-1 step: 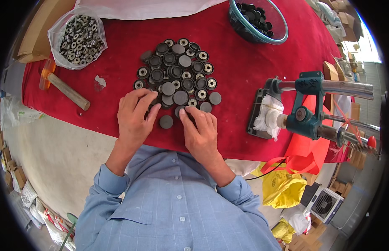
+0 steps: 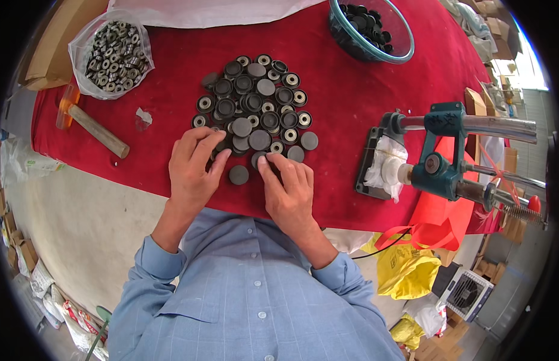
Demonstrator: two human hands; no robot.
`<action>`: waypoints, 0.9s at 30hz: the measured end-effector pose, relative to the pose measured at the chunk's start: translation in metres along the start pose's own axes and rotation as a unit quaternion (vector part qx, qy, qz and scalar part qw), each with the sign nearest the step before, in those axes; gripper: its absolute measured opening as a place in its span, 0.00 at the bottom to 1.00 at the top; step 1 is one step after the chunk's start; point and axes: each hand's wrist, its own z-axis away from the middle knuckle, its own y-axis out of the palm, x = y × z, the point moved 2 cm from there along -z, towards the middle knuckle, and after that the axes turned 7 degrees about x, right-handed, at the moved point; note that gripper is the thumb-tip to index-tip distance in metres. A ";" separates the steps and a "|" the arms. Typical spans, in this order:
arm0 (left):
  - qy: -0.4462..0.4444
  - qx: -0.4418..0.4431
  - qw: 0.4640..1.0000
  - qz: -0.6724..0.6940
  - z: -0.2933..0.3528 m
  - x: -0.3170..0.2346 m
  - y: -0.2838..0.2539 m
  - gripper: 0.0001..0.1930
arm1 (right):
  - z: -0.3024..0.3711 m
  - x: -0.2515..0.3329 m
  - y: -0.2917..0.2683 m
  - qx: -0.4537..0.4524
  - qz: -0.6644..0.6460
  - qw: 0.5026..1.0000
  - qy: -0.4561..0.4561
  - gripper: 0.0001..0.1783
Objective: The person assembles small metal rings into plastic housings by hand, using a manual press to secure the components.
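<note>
A pile of dark round discs (image 2: 255, 99), some with shiny metal centres, lies on the red cloth (image 2: 351, 108). My left hand (image 2: 194, 165) rests flat at the pile's near left edge, fingers spread over a few discs. My right hand (image 2: 286, 188) sits at the near right edge, its fingers curled, with thumb and forefinger on a dark disc (image 2: 259, 157). A single plain disc (image 2: 238, 175) lies on the cloth between my two hands, apart from the pile.
A clear bag of metal rings (image 2: 114, 54) sits at the far left, with a hammer (image 2: 93, 126) and a white scrap (image 2: 144, 115) nearby. A glass bowl of dark parts (image 2: 375, 30) stands at the back. A teal hand press (image 2: 448, 156) stands on the right.
</note>
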 end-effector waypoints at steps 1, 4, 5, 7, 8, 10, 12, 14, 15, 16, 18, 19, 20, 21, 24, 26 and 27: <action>-0.026 -0.014 0.998 0.061 0.001 0.002 0.000 0.20 | 0.000 0.003 -0.001 0.000 -0.001 1.000 -0.001 0.20; -0.024 -0.026 0.994 0.100 0.002 -0.001 -0.007 0.21 | 0.007 0.014 -0.004 0.017 0.065 0.998 0.020 0.22; -0.023 -0.025 0.994 0.101 0.003 -0.002 -0.009 0.21 | 0.012 0.016 -0.004 0.031 0.080 0.996 0.022 0.23; -0.004 -0.059 0.994 0.095 0.003 -0.003 -0.016 0.19 | 0.016 0.017 -0.002 0.041 0.096 0.994 0.021 0.24; -0.002 -0.060 0.994 0.094 0.007 0.000 -0.017 0.19 | 0.016 0.017 -0.002 0.044 0.090 0.995 0.027 0.25; -0.029 -0.056 0.993 0.098 0.017 0.007 -0.017 0.19 | 0.015 0.017 -0.002 0.046 0.084 0.995 0.031 0.26; -0.034 -0.049 0.994 0.090 0.023 0.006 -0.016 0.20 | 0.009 0.015 -0.006 0.042 0.057 0.997 0.033 0.26; -0.042 -0.041 0.995 0.081 0.025 0.006 -0.014 0.21 | 0.002 0.014 -0.016 0.038 0.021 0.998 0.039 0.25; -0.007 -0.053 0.997 0.056 0.024 0.006 -0.012 0.22 | -0.003 0.012 -0.021 0.035 -0.012 0.998 0.046 0.24; 0.028 -0.064 0.997 0.031 0.024 0.005 -0.010 0.22 | -0.008 0.008 -0.024 0.014 -0.024 0.998 0.052 0.23; 0.025 -0.055 0.998 0.022 0.028 0.005 -0.007 0.23 | -0.021 0.002 -0.027 -0.007 -0.037 0.998 0.056 0.23; 0.023 -0.046 0.999 0.011 0.029 0.004 -0.005 0.24 | -0.027 -0.002 -0.027 -0.029 -0.051 0.996 0.061 0.24; 0.023 -0.047 0.999 0.011 0.028 0.003 -0.005 0.24 | -0.032 -0.005 -0.025 -0.026 -0.044 0.997 0.055 0.23; 0.038 -0.046 0.998 -0.001 0.028 0.002 -0.004 0.25 | -0.037 -0.005 -0.024 -0.026 -0.045 0.997 0.055 0.23; 0.044 -0.034 0.998 -0.012 0.030 0.001 -0.005 0.27 | -0.051 -0.006 -0.017 0.019 -0.032 0.998 0.046 0.23; 0.035 -0.024 0.999 -0.012 0.031 0.001 -0.006 0.27 | -0.054 -0.007 -0.015 0.033 -0.025 0.998 0.044 0.22; 0.023 -0.018 1.000 -0.003 0.031 0.001 -0.006 0.27 | -0.055 -0.007 -0.013 0.048 -0.017 0.998 0.045 0.22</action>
